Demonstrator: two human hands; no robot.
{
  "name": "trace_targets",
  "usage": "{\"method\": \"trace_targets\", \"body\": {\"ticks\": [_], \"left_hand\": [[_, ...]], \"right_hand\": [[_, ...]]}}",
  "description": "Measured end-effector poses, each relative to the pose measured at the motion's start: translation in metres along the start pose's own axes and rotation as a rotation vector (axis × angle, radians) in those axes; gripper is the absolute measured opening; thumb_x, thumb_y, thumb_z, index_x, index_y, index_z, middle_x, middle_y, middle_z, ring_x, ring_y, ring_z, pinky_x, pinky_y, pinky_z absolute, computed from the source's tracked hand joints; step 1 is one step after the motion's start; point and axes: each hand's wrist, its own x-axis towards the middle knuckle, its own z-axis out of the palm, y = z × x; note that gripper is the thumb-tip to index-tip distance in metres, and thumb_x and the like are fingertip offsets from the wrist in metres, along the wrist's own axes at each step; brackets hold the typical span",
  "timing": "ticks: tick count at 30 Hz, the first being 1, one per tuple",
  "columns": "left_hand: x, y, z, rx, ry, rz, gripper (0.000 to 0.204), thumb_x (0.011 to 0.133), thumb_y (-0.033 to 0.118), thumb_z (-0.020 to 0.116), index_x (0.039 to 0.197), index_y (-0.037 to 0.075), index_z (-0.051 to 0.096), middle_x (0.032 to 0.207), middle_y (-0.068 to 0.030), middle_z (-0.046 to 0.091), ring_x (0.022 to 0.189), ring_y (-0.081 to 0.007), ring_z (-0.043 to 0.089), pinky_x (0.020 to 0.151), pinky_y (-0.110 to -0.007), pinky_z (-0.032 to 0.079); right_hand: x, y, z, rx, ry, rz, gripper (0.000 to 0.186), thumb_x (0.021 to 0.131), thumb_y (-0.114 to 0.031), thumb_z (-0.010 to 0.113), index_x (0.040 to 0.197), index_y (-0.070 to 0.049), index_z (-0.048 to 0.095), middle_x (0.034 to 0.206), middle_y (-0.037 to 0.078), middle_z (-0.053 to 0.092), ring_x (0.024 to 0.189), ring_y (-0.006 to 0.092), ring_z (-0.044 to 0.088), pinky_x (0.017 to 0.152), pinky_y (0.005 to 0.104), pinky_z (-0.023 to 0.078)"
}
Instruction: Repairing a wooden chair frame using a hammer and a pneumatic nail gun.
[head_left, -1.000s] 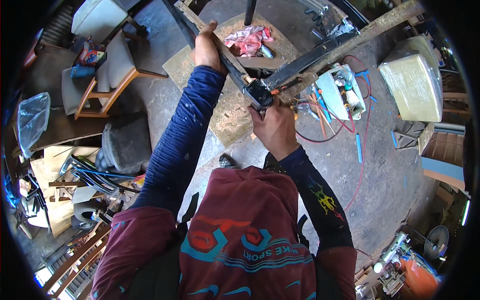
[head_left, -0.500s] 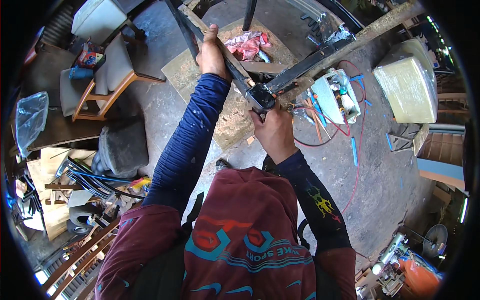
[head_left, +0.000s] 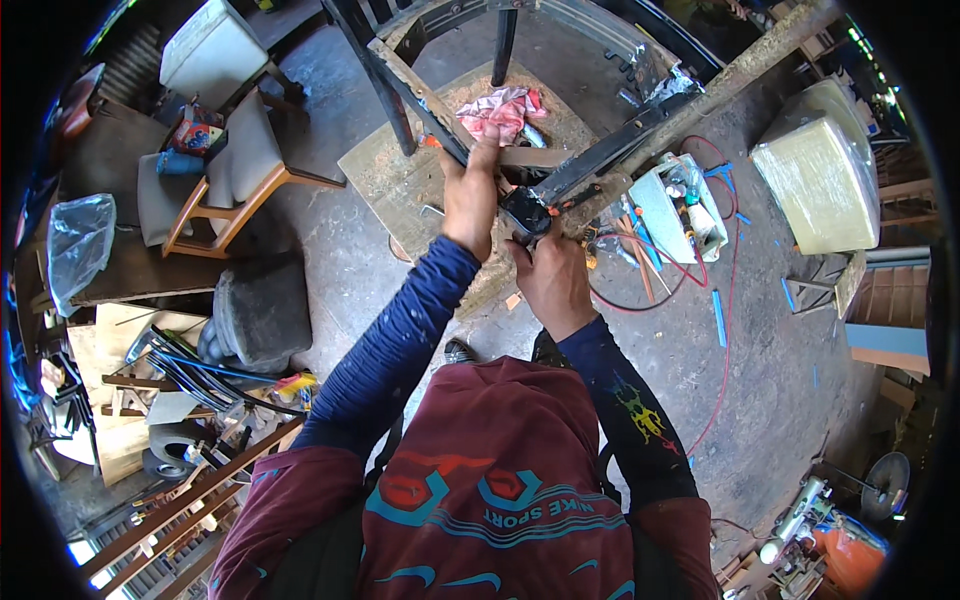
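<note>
black and brown, the wooden frame (head_left: 620, 142) is over a dusty board (head_left: 385, 172), with the left hand (head_left: 470, 205) wrapped round its side rail (head_left: 428, 105) and the right hand (head_left: 555, 285) at its black corner (head_left: 527, 213), too hidden to tell if it grips.

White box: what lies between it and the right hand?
In the head view, wooden sticks, a blue strip and part of a red hose lie between the white box and right hand.

the angular black frame (head_left: 615, 146) looks scuffed and worn
</note>
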Motion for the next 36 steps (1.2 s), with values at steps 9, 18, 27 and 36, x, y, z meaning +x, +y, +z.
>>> {"method": "trace_targets", "body": {"ticks": [9, 18, 27, 36], "left_hand": [[-0.021, -0.013, 0.0, -0.159, -0.079, 0.091, 0.098, 0.093, 0.051, 0.067, 0.156, 0.0, 0.011, 0.121, -0.0137, 0.056, 0.098, -0.0168, 0.055, 0.086, -0.028, 0.049], [-0.042, -0.008, 0.01, 0.075, -0.036, 0.027, 0.105, 0.095, 0.063, 0.055, 0.156, -0.006, 0.006, 0.136, -0.0224, 0.05, 0.123, -0.0269, 0.051, 0.106, -0.032, 0.04], [-0.047, -0.019, 0.007, -0.055, -0.047, 0.068, 0.09, 0.104, 0.052, 0.046, 0.16, 0.006, -0.007, 0.142, -0.0126, 0.044, 0.128, -0.0204, 0.042, 0.111, -0.03, 0.03], [-0.059, -0.032, 0.021, -0.062, 0.074, 0.168, 0.081, 0.107, 0.044, 0.042, 0.159, 0.004, -0.005, 0.14, -0.0207, 0.047, 0.134, -0.0248, 0.044, 0.115, -0.031, 0.029]], "right_hand": [[0.001, -0.004, 0.001, 0.089, 0.04, -0.063, 0.037, 0.092, -0.021, 0.069, 0.104, 0.007, 0.049, 0.078, 0.027, 0.066, 0.075, 0.0434, 0.068, 0.063, 0.0475, 0.053], [-0.003, 0.007, 0.003, 0.092, 0.061, -0.078, 0.036, 0.091, -0.02, 0.069, 0.103, 0.007, 0.048, 0.08, 0.028, 0.065, 0.073, 0.0453, 0.067, 0.061, 0.0493, 0.053], [-0.001, 0.002, 0.002, 0.199, 0.089, -0.114, 0.04, 0.089, -0.015, 0.069, 0.112, 0.006, 0.045, 0.078, 0.027, 0.066, 0.071, 0.0461, 0.066, 0.058, 0.052, 0.052], [-0.005, 0.002, 0.002, 0.2, -0.084, 0.075, 0.036, 0.087, -0.016, 0.065, 0.107, 0.004, 0.041, 0.09, 0.029, 0.065, 0.082, 0.0486, 0.065, 0.067, 0.0551, 0.052]]}}
